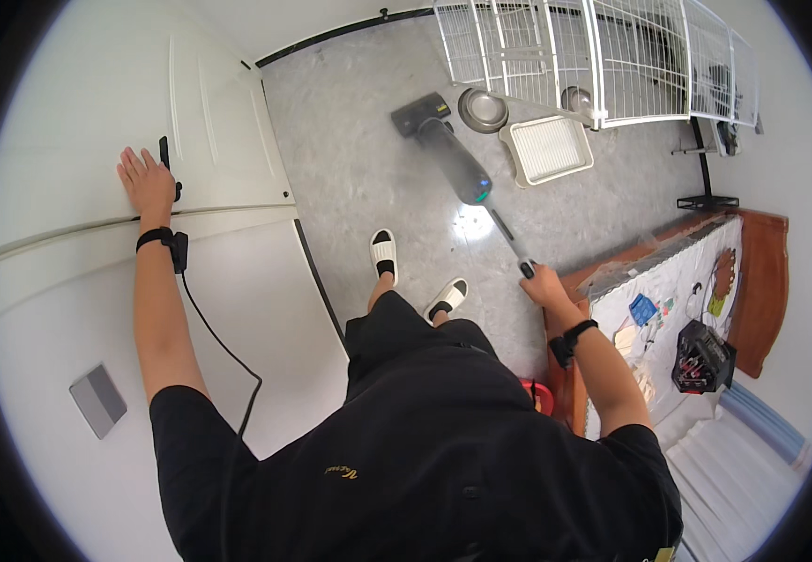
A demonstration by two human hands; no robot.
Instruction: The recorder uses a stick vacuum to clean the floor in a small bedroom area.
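Observation:
My right hand (545,286) is closed around the handle of a grey upright floor cleaner (453,160). Its dark floor head (420,114) rests on the grey floor, close to a steel bowl (484,110); small blue and green lights glow on its body. My left hand (147,181) lies with its fingers spread against a white door (219,116), beside the black door handle (164,152), and holds nothing. Both wrists wear black straps with small devices; a cable runs from the left one.
A white wire pet cage (601,116) stands ahead on the right, with a second steel bowl (577,100) and a cream slatted tray (552,151) by it. A wooden bed frame (764,295) holding loose items is on my right. A red container (538,397) is near my leg.

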